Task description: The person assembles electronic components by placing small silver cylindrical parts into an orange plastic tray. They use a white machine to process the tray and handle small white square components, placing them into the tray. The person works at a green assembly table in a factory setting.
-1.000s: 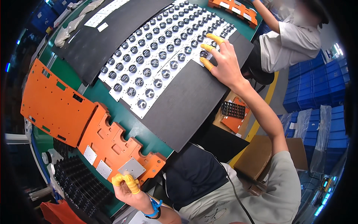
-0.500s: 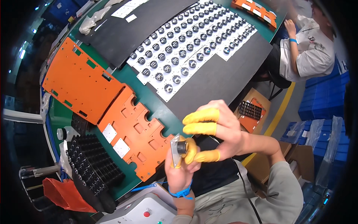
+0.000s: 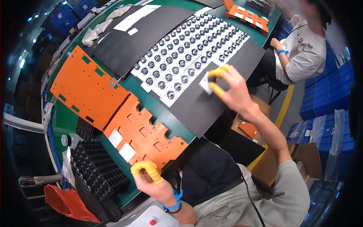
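Note:
Over the dark mat [image 3: 196, 117], my right hand [image 3: 232, 87] pinches a small white plate with a black round part [image 3: 205, 84] on it, in yellow finger cots. The plate is held tilted, beside the near edge of the rows of white plates bearing black round lens-like parts [image 3: 176, 70]. My left hand [image 3: 153, 183], also in yellow finger cots, is curled at the near edge of the orange fixture [image 3: 143, 130]. Its fingertips bend inward, so anything within them is hidden. Two white plates [image 3: 127, 152] lie on the fixture.
An orange panel [image 3: 89, 85] adjoins the fixture on the left. A black tray of round parts [image 3: 100, 170] stands near left, by a red bag [image 3: 68, 202]. Another person [image 3: 302, 53] sits at the far right, near a second orange fixture [image 3: 247, 19]. Cardboard boxes [image 3: 308, 160] stand at right.
My hands have parted. My right hand has carried the plate with the black part away and forward over the mat; my left hand has let go of it and moved left towards the fixture.

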Tool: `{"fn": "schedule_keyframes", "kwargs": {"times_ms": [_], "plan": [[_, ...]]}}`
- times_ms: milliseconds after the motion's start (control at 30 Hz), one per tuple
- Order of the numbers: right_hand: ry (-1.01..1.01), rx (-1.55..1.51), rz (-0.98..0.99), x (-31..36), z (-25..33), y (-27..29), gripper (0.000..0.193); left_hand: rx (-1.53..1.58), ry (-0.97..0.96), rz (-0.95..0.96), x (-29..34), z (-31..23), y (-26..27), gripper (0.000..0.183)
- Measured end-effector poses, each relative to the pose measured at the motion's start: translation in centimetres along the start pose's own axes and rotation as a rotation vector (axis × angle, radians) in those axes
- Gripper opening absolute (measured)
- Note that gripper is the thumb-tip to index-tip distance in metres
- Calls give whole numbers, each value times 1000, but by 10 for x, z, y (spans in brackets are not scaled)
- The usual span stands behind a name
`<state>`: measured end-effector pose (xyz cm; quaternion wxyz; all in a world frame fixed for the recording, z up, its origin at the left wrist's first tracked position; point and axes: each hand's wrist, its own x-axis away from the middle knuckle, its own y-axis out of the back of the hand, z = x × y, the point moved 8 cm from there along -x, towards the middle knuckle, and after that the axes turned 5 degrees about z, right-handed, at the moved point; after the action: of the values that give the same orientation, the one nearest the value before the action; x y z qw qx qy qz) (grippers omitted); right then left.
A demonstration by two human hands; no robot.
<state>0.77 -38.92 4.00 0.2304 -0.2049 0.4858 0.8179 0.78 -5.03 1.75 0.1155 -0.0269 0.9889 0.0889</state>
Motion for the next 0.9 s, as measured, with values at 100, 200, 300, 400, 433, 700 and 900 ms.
{"fn": "schedule_keyframes", "kwargs": {"times_ms": [100, 200, 300, 400, 433, 700, 900], "plan": [[-53, 180, 7, -8, -36, 2, 26, -114, -13, -58, -13, 9, 16, 21], [-39, 297, 20, -11, -61, -7, 25, -266, 53, -98, -21, 15, 31, 20], [-34, 370, 33, -15, -68, -12, 24, -356, 42, -119, -25, 16, 39, 17], [-44, 383, 22, -15, -69, -15, 24, -389, 35, -105, -26, 18, 43, 17], [-42, 386, 11, -16, -69, -15, 24, -412, 26, -92, -25, 19, 43, 19], [-48, 401, 13, -22, -70, -13, 25, -515, -14, -46, -24, 13, 39, 20], [-116, 50, -59, -4, -34, -7, 26, -661, -88, -76, -25, -5, 37, 24]]}}
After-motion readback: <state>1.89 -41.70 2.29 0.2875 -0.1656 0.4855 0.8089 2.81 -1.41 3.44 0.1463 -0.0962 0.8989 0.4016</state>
